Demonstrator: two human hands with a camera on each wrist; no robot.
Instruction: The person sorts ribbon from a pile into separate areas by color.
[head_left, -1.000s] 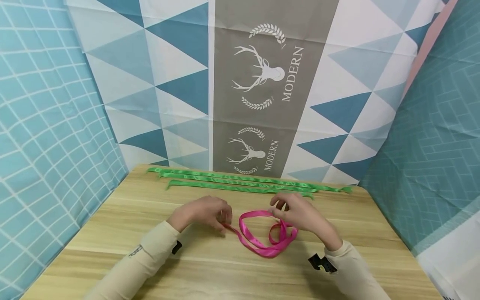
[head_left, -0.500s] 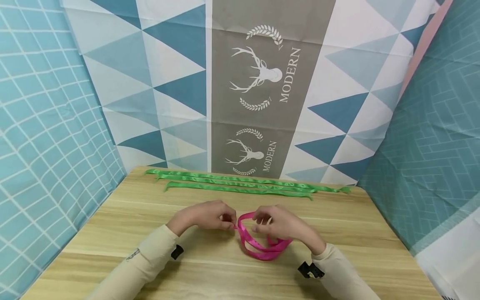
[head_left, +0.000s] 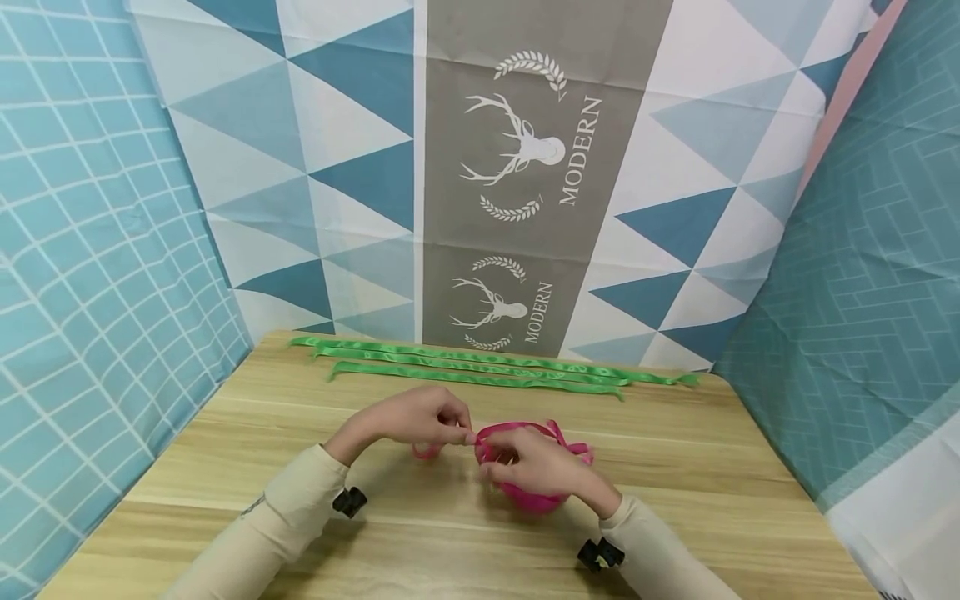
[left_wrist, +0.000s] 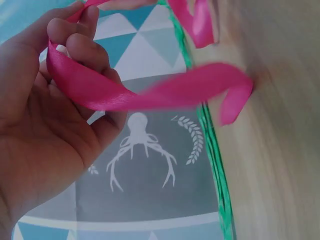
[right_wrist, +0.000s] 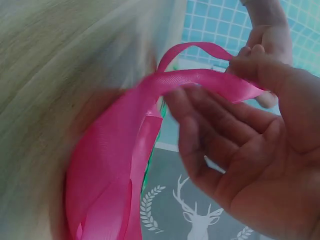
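Observation:
A pink ribbon (head_left: 532, 502) lies in loose loops on the table around and below my right hand. My left hand (head_left: 423, 417) pinches one stretch of it between thumb and fingertips. A short tail (left_wrist: 175, 95) of the ribbon drapes across the left fingers and hangs off them. My right hand (head_left: 536, 461) is above the loops, close to the left fingertips. In the right wrist view a strip (right_wrist: 185, 76) passes between its thumb and its loosely bent fingers, which stand apart. The head view hides part of the loops behind the right hand.
Several green ribbons (head_left: 480, 371) lie stretched side by side along the back of the wooden table (head_left: 390, 558). Patterned cloth (head_left: 510, 183) hangs behind it. A blue tiled-pattern sheet (head_left: 112, 217) bounds the left, a teal one (head_left: 862, 250) the right.
My right hand has moved left and nearer, over the pink loops. My left hand has lifted the ribbon slightly toward it, and its tail now hangs below the left fingers. The green ribbons stay put.

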